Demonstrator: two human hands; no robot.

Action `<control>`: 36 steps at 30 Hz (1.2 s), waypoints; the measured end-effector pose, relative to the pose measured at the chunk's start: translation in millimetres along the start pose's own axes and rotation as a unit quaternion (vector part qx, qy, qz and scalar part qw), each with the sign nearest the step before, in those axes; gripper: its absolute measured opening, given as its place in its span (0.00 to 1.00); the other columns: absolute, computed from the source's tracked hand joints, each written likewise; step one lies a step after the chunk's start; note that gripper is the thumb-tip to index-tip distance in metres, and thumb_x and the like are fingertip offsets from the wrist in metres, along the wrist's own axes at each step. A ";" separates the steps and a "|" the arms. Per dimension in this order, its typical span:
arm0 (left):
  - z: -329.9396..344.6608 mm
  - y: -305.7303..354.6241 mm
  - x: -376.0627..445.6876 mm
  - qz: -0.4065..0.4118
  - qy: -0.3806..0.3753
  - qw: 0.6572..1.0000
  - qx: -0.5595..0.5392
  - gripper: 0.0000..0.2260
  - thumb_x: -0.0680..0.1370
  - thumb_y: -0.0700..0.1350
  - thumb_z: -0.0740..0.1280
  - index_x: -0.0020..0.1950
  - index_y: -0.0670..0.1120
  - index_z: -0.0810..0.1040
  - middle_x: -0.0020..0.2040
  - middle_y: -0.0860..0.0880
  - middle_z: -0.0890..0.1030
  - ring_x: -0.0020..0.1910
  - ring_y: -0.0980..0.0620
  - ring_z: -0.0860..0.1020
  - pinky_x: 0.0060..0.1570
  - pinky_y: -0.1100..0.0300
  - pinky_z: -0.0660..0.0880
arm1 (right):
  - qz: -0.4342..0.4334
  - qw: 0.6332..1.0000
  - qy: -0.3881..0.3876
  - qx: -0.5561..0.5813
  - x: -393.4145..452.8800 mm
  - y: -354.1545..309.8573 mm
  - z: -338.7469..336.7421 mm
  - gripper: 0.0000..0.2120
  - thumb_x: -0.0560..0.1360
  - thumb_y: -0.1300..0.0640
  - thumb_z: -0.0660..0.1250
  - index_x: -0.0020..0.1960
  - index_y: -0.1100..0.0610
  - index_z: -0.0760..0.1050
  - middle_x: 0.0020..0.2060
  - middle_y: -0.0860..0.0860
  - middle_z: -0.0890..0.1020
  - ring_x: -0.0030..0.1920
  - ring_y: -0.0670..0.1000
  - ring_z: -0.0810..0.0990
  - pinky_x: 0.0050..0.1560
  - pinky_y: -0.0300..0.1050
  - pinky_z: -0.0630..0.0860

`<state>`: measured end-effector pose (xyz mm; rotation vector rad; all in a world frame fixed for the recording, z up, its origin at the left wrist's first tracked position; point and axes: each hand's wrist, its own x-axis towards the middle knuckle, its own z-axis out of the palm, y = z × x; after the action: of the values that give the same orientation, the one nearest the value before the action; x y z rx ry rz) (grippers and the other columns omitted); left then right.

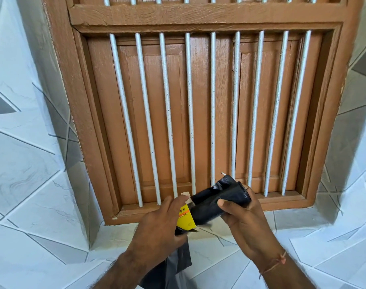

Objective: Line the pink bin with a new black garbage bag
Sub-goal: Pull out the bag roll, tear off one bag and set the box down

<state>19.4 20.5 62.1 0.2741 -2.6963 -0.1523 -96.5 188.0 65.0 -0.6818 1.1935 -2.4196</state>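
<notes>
A roll of black garbage bags [217, 202] with a yellow paper label [185, 219] is held in front of me at the bottom centre. My right hand [243, 223] grips the roll's right end. My left hand [159, 222] holds the labelled left end, fingers over the label. A loose black bag [173, 265] hangs down below my left hand, partly hidden by my forearm. The pink bin is not in view.
A brown wooden window [198, 111] with closed shutters and several white vertical bars fills the wall ahead. Its sill [282, 205] lies just behind my hands. White marble-pattern tiles [32, 163] cover the wall around it.
</notes>
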 end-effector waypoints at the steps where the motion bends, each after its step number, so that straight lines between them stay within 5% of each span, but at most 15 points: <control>1: 0.3 2.2 1.0 0.003 -0.001 1.000 -0.004 0.34 0.72 0.63 0.67 0.72 0.61 0.52 0.66 0.58 0.67 0.46 0.56 0.73 0.40 0.68 0.69 | -0.011 1.000 0.017 0.013 -0.2 3.2 3.6 0.37 0.52 0.61 0.80 0.59 0.59 0.73 0.49 0.58 0.84 0.51 0.57 0.84 0.48 0.49 0.82; 5: -0.7 5.9 1.7 0.011 0.001 1.000 -0.004 0.34 0.72 0.64 0.66 0.72 0.62 0.52 0.65 0.58 0.67 0.45 0.57 0.69 0.37 0.70 0.63 | -0.012 0.999 0.029 -0.045 -7.1 7.3 11.4 0.33 0.55 0.66 0.79 0.58 0.57 0.73 0.50 0.58 0.84 0.54 0.59 0.82 0.53 0.52 0.81; 10: 3.6 7.6 -1.2 0.011 0.019 0.999 -0.031 0.34 0.72 0.65 0.65 0.72 0.62 0.50 0.67 0.58 0.66 0.51 0.57 0.74 0.43 0.66 0.73 | -0.040 0.966 0.019 -0.253 -10.8 6.6 6.6 0.29 0.66 0.66 0.76 0.60 0.46 0.70 0.51 0.46 0.82 0.53 0.48 0.82 0.52 0.43 0.80; 13: 4.2 13.0 3.0 0.020 0.049 0.998 -0.040 0.34 0.73 0.64 0.65 0.70 0.62 0.49 0.67 0.58 0.66 0.52 0.57 0.76 0.47 0.65 0.77 | -0.121 0.891 -0.015 -0.437 -14.8 20.4 11.9 0.25 0.70 0.41 0.70 0.65 0.40 0.66 0.65 0.44 0.74 0.65 0.44 0.73 0.65 0.46 0.74; 15: 3.3 14.5 6.2 0.022 0.057 0.997 -0.040 0.33 0.73 0.63 0.65 0.71 0.61 0.50 0.67 0.58 0.67 0.51 0.57 0.76 0.46 0.66 0.76 | -0.116 0.815 -0.055 -0.564 -14.8 31.7 10.2 0.32 0.69 0.23 0.47 0.70 0.33 0.58 0.76 0.43 0.59 0.77 0.46 0.53 0.76 0.53 0.56; 17: 4.5 11.3 7.1 0.015 0.059 0.997 -0.047 0.33 0.73 0.62 0.66 0.71 0.62 0.51 0.67 0.58 0.67 0.52 0.57 0.75 0.47 0.66 0.75 | -0.080 0.783 -0.070 -0.612 -14.6 36.1 6.9 0.38 0.64 0.20 0.34 0.72 0.29 0.48 0.78 0.38 0.43 0.77 0.41 0.36 0.76 0.52 0.41; 19: 5.7 6.3 6.3 0.005 0.062 0.996 -0.070 0.34 0.72 0.62 0.68 0.70 0.63 0.50 0.66 0.59 0.67 0.55 0.58 0.74 0.49 0.67 0.74 | -0.106 0.803 -0.057 -0.583 -14.6 33.1 7.1 0.36 0.67 0.22 0.39 0.74 0.31 0.46 0.77 0.36 0.42 0.77 0.40 0.38 0.75 0.49 0.43; 21: 6.2 2.6 5.4 0.004 0.062 0.994 -0.094 0.37 0.70 0.61 0.70 0.70 0.65 0.49 0.68 0.59 0.68 0.57 0.59 0.74 0.51 0.66 0.75 | -0.120 0.878 0.010 -0.463 -12.9 30.3 5.5 0.35 0.71 0.29 0.56 0.75 0.37 0.53 0.76 0.38 0.57 0.76 0.41 0.55 0.73 0.47 0.59; 25: 6.9 2.3 4.9 0.002 0.051 0.993 -0.110 0.40 0.69 0.62 0.71 0.72 0.66 0.47 0.69 0.60 0.67 0.58 0.58 0.74 0.53 0.64 0.75 | -0.007 0.959 0.044 -0.281 -5.6 29.1 2.3 0.28 0.65 0.45 0.76 0.63 0.46 0.73 0.55 0.49 0.83 0.52 0.52 0.83 0.48 0.53 0.83; 27: 8.3 5.3 5.2 0.017 0.031 0.994 -0.100 0.35 0.70 0.63 0.69 0.70 0.67 0.50 0.64 0.59 0.68 0.55 0.57 0.74 0.51 0.64 0.75 | -0.058 0.947 0.070 -0.308 -3.8 33.8 6.2 0.15 0.66 0.51 0.77 0.51 0.50 0.78 0.42 0.51 0.85 0.43 0.56 0.84 0.38 0.53 0.83; 29: 9.6 7.4 6.2 0.021 0.023 0.994 -0.108 0.32 0.70 0.64 0.68 0.68 0.68 0.53 0.59 0.60 0.67 0.52 0.57 0.74 0.50 0.65 0.75 | -0.129 0.919 0.095 -0.359 -4.9 39.6 11.5 0.08 0.68 0.51 0.76 0.44 0.49 0.79 0.38 0.49 0.84 0.41 0.53 0.83 0.40 0.51 0.82; 32: 8.7 5.0 8.3 0.011 0.036 0.993 -0.107 0.31 0.70 0.64 0.68 0.68 0.68 0.55 0.57 0.59 0.68 0.50 0.57 0.73 0.45 0.68 0.72 | -0.139 0.920 0.068 -0.361 -5.8 46.7 17.0 0.07 0.70 0.45 0.71 0.47 0.44 0.78 0.42 0.44 0.84 0.46 0.50 0.83 0.42 0.51 0.83; 36: 8.4 -0.3 7.1 0.005 0.028 0.993 -0.112 0.31 0.69 0.65 0.68 0.66 0.68 0.56 0.57 0.60 0.68 0.52 0.57 0.73 0.49 0.65 0.74 | -0.120 0.934 0.165 -0.293 -0.7 44.2 17.6 0.04 0.77 0.57 0.67 0.45 0.49 0.78 0.40 0.50 0.83 0.42 0.56 0.82 0.28 0.45 0.81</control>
<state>9.6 19.2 57.3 0.1931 -2.5951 -0.4348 -81.5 151.5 38.3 -0.6186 2.1326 -2.4330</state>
